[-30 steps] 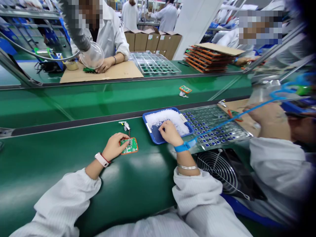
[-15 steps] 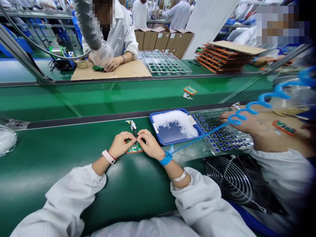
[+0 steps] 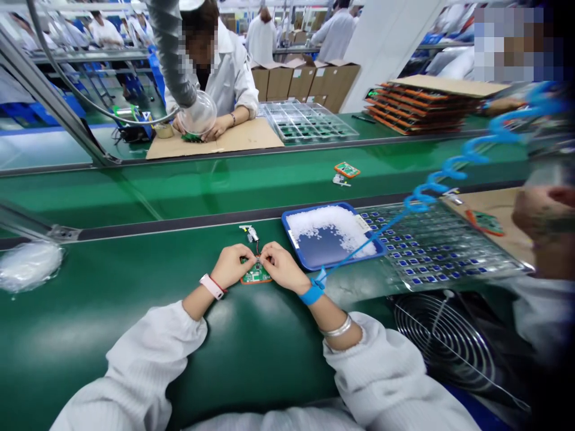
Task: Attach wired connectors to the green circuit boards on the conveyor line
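Note:
A green circuit board [image 3: 256, 277] with an orange edge lies on the green work surface in front of me. My left hand [image 3: 232, 265] is closed in a pinch over its upper left part. From the other side my right hand [image 3: 282, 267], wearing a blue wrist strap [image 3: 312, 293], pinches at nearly the same spot. The fingertips almost meet, and whatever is between them is too small to make out. Just beyond the fingers sits a small white-and-grey part [image 3: 251, 234], with dark wires running from it towards the board.
A blue tray [image 3: 309, 258] of white granules stands right of my hands, beside a clear sheet of small blue pieces [image 3: 417, 257]. A fan [image 3: 442, 335] is at lower right. A blue coiled cord [image 3: 417, 197] crosses above. Another board [image 3: 347, 169] lies on the belt; co-workers sit opposite and at right.
The view has shifted, so most things appear further right. Both my hands stay pinched over the board. The co-worker's hand at right has drawn back from the clear sheet.

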Demonstrator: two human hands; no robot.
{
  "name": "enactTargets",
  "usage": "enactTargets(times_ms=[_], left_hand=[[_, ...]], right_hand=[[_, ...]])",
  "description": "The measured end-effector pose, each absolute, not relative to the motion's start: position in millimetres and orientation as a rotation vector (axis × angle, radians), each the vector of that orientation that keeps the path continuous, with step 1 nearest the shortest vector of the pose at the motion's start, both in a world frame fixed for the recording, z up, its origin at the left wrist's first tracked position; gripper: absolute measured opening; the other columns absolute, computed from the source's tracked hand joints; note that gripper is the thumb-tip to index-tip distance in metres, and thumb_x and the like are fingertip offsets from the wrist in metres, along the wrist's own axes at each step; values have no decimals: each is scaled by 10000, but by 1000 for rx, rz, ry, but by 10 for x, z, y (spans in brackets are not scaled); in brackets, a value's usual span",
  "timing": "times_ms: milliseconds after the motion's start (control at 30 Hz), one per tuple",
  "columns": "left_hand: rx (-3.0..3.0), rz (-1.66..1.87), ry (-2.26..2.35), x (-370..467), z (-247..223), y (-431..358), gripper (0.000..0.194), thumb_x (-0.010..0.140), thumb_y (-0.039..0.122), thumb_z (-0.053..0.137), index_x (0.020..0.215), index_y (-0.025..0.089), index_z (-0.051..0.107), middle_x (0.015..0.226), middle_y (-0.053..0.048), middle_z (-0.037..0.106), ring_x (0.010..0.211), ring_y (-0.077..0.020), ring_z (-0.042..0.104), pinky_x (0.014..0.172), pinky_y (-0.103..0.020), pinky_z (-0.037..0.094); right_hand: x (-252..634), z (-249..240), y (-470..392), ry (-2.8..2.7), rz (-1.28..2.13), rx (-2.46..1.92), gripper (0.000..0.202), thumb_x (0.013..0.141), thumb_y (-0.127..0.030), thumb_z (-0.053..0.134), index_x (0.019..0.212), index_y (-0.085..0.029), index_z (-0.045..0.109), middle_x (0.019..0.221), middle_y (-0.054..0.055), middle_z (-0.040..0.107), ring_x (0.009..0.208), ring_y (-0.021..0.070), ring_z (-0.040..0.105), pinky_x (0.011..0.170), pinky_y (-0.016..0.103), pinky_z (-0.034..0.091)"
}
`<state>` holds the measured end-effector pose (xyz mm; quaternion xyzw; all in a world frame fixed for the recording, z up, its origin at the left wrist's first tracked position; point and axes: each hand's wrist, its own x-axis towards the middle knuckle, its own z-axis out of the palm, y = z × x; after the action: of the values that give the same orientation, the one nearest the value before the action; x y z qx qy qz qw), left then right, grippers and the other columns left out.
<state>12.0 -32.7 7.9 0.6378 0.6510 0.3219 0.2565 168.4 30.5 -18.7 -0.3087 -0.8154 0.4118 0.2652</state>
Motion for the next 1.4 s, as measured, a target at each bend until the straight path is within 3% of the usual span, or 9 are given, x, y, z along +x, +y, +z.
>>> enactTargets(times_ms=[133, 233, 300, 433, 600, 767, 1000, 1167, 1400], left_hand=[[1847, 891, 1790, 62, 63, -438, 173, 754, 323, 652, 847, 179, 677, 888, -52, 684, 830, -188, 615, 768, -319, 474], [2087, 762, 1678, 27, 45, -555, 603, 658, 501, 715, 1172, 221, 571, 1179, -88, 612, 1110, -275, 525, 952, -421, 394], [2177, 662, 1653, 22, 56, -604, 732, 632, 556, 711, 1259, 239, 504, 1234, -101, 580, 1140, -296, 503, 969, -450, 372], [2077, 670, 1663, -11, 169, -495, 658, 652, 520, 708, 1224, 243, 538, 1108, -87, 646, 968, -254, 595, 876, -405, 445], [1580, 1145, 1618, -264, 406, 124, 563, 738, 400, 654, 1220, 166, 481, 1038, -110, 670, 916, -201, 639, 818, -343, 493], [1673, 1546, 2067, -600, 525, 762, 602, 729, 430, 659, 1239, 190, 447, 1191, -109, 602, 1073, -217, 575, 927, -365, 434], [1851, 827, 2509, -1117, 179, 887, 626, 710, 488, 653, 1254, 226, 489, 1138, -95, 641, 1038, -308, 580, 866, -404, 430], [1869, 669, 2585, -1395, 69, 817, 652, 717, 486, 636, 1285, 223, 456, 1174, -93, 620, 1056, -302, 565, 841, -364, 446], [1883, 474, 2586, -1404, -22, 824, 663, 752, 471, 595, 1319, 181, 414, 1257, -139, 556, 1145, -334, 504, 904, -429, 428]], right_hand=[[1718, -123, 291, -2136, 1141, -797, 141, 812, -206, 490, 686, -159, 534, 838, 44, 517, 730, 129, 507, 630, 260, 422], [1788, 19, 306, -2004, 1048, -759, 149, 835, -244, 491, 712, -173, 536, 861, 57, 541, 807, 154, 533, 684, 285, 441], [1897, 140, 384, -1927, 930, -740, 132, 842, -261, 491, 751, -183, 547, 890, 66, 556, 855, 172, 538, 724, 307, 444], [2286, 238, 743, -1773, 651, -877, 126, 824, -299, 490, 806, -192, 553, 900, 82, 561, 862, 195, 537, 719, 323, 445], [2677, -53, 1198, -1862, 376, -1188, 100, 748, -270, 506, 718, -182, 543, 773, 86, 556, 780, 225, 524, 740, 376, 437], [2689, -275, 1265, -1988, 188, -1309, 99, 756, -217, 489, 713, -166, 561, 839, 115, 555, 856, 252, 518, 804, 406, 417], [2667, -282, 1198, -2087, 64, -1434, 135, 757, -148, 476, 705, -147, 601, 917, 137, 536, 866, 258, 483, 804, 403, 390], [2656, -252, 1162, -2113, 93, -1483, 158, 773, -152, 479, 681, -150, 607, 917, 133, 540, 858, 255, 471, 787, 403, 382], [2660, -167, 1130, -2143, 174, -1507, 134, 756, -116, 505, 678, -153, 608, 940, 123, 557, 857, 242, 466, 778, 381, 383]])
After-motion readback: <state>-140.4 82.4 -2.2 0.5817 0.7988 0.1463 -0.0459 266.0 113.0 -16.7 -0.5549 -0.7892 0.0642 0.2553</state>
